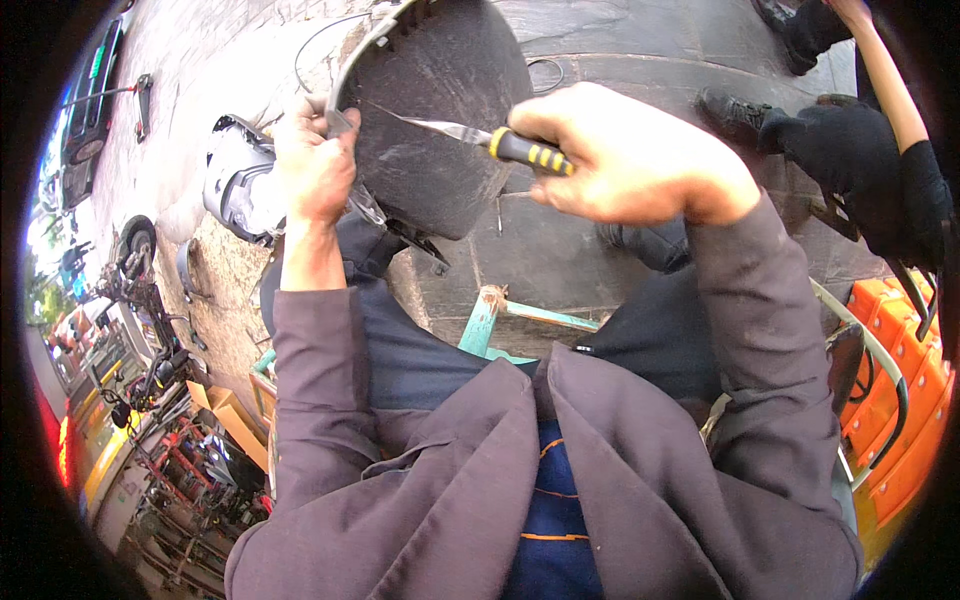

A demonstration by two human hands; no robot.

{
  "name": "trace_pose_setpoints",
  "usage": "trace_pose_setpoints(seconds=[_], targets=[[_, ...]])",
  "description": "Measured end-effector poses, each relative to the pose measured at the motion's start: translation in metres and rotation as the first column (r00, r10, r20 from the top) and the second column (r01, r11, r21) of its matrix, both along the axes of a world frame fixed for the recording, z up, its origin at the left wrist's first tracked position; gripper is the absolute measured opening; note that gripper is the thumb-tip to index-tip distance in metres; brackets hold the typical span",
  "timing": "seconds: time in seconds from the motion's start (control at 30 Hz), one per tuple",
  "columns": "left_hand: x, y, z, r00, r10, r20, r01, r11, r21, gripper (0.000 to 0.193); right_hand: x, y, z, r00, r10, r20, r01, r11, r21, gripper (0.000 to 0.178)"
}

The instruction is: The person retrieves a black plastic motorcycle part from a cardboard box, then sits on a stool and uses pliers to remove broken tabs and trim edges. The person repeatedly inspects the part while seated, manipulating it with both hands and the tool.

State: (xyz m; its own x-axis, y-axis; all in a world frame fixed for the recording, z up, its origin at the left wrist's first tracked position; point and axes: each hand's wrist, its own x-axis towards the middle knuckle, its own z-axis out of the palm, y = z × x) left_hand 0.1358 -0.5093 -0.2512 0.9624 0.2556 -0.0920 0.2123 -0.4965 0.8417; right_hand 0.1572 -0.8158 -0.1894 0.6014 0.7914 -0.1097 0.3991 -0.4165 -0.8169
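A large, curved black plastic panel [440, 110] with a pale rim is propped in front of me, over my knees. At its left edge, my left hand [317, 165] grips the rim between thumb and fingers. My right hand [625, 155] is closed around the black-and-yellow handle of a pointed metal hand tool [520, 148]. The tool's slim tip reaches left across the panel's inner face toward my left hand. Whether that tip touches the plastic I cannot tell.
A grey-and-white plastic shell [240, 185] lies on the paving left of the panel. Between my legs is a turquoise wooden stool frame [482, 322]. At right another person sits in dark trousers [845, 150], near orange plastic seats [905, 370]. A motorcycle [145, 310] stands at left.
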Motion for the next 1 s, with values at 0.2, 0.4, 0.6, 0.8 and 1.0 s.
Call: trace_pose_setpoints(seconds=[0.2,0.4,0.6,0.8,1.0], targets=[[0.0,0.003,0.003,0.995,-0.001,0.101,-0.003,0.999,0.034,0.021,-0.018,-0.011,0.009,0.988,-0.005,-0.153,-0.006,0.998,-0.065,0.027],[-0.003,-0.016,0.012,0.986,-0.1,0.131,0.102,0.995,-0.006,0.02,-0.007,-0.025,-0.001,0.989,-0.004,-0.15,-0.009,0.996,-0.086,0.027],[-0.012,-0.034,0.024,0.916,-0.246,0.318,0.162,0.949,0.27,0.031,0.006,-0.025,-0.007,0.986,-0.084,-0.146,0.077,0.996,-0.052,0.034],[-0.015,-0.033,0.025,0.833,-0.399,0.383,0.189,0.856,0.481,0.036,0.002,-0.001,-0.012,0.999,-0.004,-0.048,0.004,1.0,-0.009,0.036],[-0.019,-0.039,0.022,0.893,-0.294,0.341,0.187,0.931,0.313,0.04,0.0,0.01,-0.004,0.998,0.034,-0.046,-0.038,0.995,-0.094,0.031]])
